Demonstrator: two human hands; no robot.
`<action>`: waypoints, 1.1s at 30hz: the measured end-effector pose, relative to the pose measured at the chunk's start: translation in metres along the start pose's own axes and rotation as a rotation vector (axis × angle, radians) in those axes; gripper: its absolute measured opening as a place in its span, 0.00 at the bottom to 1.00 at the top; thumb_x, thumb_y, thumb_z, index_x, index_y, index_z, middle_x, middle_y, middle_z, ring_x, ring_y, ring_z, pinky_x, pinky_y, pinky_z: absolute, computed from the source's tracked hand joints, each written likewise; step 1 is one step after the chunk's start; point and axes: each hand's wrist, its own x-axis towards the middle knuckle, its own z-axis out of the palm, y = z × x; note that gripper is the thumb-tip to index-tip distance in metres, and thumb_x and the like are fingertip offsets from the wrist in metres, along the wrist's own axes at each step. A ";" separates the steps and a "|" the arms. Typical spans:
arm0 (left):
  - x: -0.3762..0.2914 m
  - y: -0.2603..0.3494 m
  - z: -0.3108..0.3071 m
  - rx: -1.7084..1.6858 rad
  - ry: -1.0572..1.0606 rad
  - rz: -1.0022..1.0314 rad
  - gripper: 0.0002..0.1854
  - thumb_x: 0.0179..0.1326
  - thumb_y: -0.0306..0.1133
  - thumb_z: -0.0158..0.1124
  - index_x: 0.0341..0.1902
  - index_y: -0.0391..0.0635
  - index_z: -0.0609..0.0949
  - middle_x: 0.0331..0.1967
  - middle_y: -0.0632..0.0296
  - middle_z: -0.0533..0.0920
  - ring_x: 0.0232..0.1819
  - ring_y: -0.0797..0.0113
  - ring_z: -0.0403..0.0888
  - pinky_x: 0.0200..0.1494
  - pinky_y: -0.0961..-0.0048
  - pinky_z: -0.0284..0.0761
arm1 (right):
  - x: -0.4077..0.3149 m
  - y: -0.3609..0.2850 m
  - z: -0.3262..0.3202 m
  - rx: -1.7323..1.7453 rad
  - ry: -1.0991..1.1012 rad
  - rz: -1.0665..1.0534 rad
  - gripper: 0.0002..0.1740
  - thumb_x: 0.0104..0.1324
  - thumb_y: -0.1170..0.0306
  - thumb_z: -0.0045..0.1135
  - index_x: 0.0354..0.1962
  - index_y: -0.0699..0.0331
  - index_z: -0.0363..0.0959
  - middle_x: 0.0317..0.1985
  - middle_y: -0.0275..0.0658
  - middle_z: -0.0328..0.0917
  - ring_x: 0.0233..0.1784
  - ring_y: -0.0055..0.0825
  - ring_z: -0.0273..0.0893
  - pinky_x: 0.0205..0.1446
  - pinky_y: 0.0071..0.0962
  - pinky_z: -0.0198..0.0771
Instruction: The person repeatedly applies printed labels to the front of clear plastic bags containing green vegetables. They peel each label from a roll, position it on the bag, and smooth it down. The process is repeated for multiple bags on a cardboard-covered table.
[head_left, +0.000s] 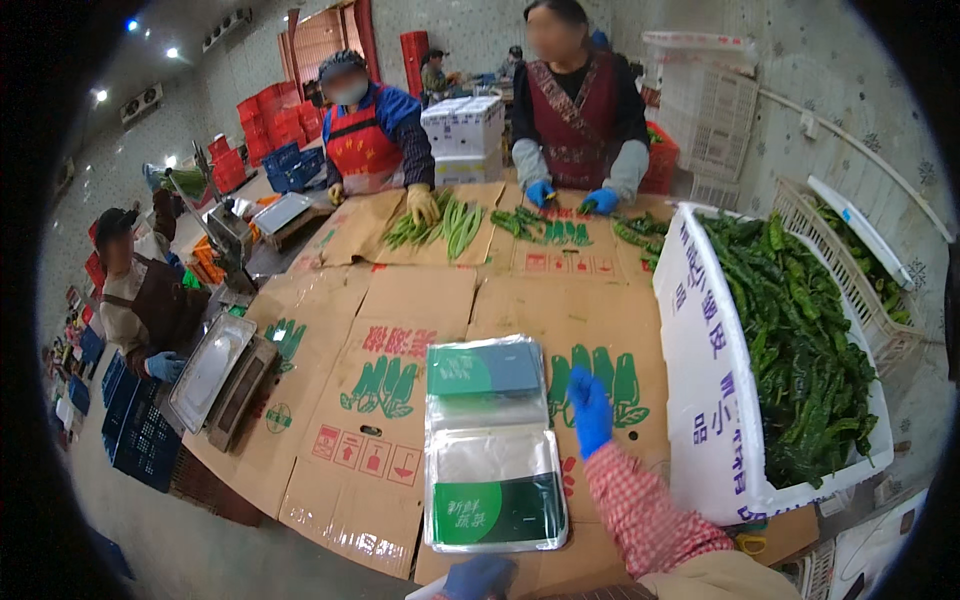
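A stack of clear plastic packaging bags (495, 457) with green printed bands lies on the cardboard-covered table in front of me. My right hand (590, 411), in a blue glove and a checked red sleeve, is just right of the stack, over the printed cardboard. Its fingers are close together, and whether they pinch anything is unclear. My left hand (480, 576), also blue-gloved, is blurred at the bottom edge of the view, by the stack's near end. Its fingers are partly cut off. Green peppers (799, 337) fill a white foam box (712, 390) to my right.
Flattened cardboard (322, 405) covers the table. A weighing scale (229, 382) with a metal tray stands at left. Across the table, two people handle long green vegetables (442, 225) and peppers (521, 223). Another person (142, 300) stands left. Yellow-handled scissors (750, 543) lie below the box.
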 end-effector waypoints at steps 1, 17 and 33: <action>-0.005 0.010 0.001 -0.020 -0.011 0.022 0.11 0.53 0.30 0.52 0.38 0.39 0.77 0.24 0.63 0.77 0.23 0.75 0.73 0.28 0.80 0.71 | -0.019 0.002 -0.004 -0.194 -0.048 -0.003 0.16 0.55 0.73 0.49 0.43 0.65 0.65 0.40 0.40 0.69 0.42 0.27 0.68 0.43 0.22 0.64; -0.032 -0.065 0.031 -0.141 -0.004 0.160 0.16 0.50 0.30 0.57 0.45 0.49 0.74 0.28 0.60 0.79 0.29 0.76 0.76 0.35 0.81 0.71 | -0.145 -0.016 -0.070 -0.476 -0.404 -0.267 0.12 0.50 0.75 0.48 0.35 0.62 0.67 0.32 0.44 0.69 0.38 0.40 0.67 0.42 0.31 0.62; -0.170 -0.191 0.122 0.341 0.855 0.564 0.19 0.47 0.27 0.52 0.46 0.54 0.73 0.24 0.56 0.75 0.26 0.64 0.71 0.32 0.70 0.68 | -0.108 0.085 -0.067 -0.110 -0.551 -0.174 0.16 0.59 0.71 0.38 0.43 0.69 0.64 0.40 0.40 0.68 0.44 0.30 0.65 0.51 0.27 0.58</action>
